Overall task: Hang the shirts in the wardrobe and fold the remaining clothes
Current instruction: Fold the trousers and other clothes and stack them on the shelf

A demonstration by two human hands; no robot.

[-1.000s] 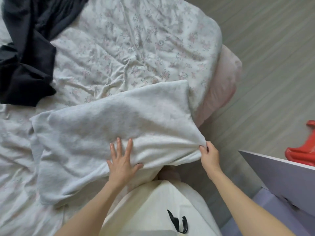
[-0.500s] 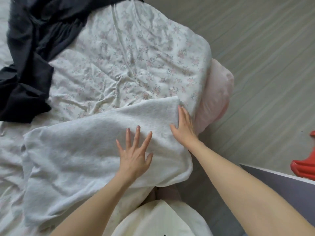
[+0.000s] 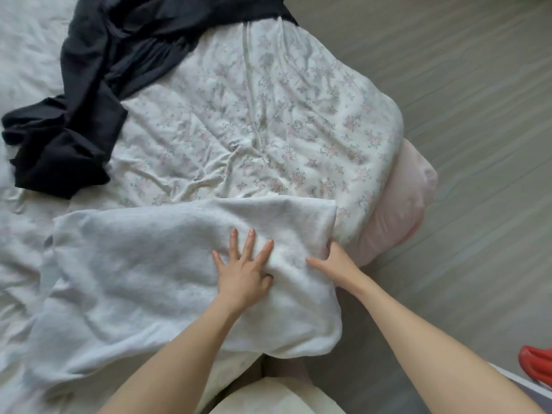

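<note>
Since a second ago the right hand (image 3: 336, 264) has let go of the corner it pinched at the bed's edge and come up onto the white garment (image 3: 155, 276), while the left hand (image 3: 243, 271) has slid a little further up the cloth. The garment now lies flatter on the bed (image 3: 268, 121), its near edge hanging over the side.

The left hand presses flat with fingers (image 3: 249, 239) spread and straight. The right hand rests at the garment's right edge; its thumb lies along the cloth, but the other fingers are tucked behind the fold, so I cannot tell whether they grip it or only push.

By my reading, the folding of this piece is at an early stage: it is doubled over and being smoothed, not yet a tidy stack. A black garment (image 3: 89, 94) lies crumpled and untouched at the far left of the bed. No wardrobe shows, so the hanging part cannot be judged. A red object (image 3: 536, 364) at the right edge is cut off and unclear.
</note>
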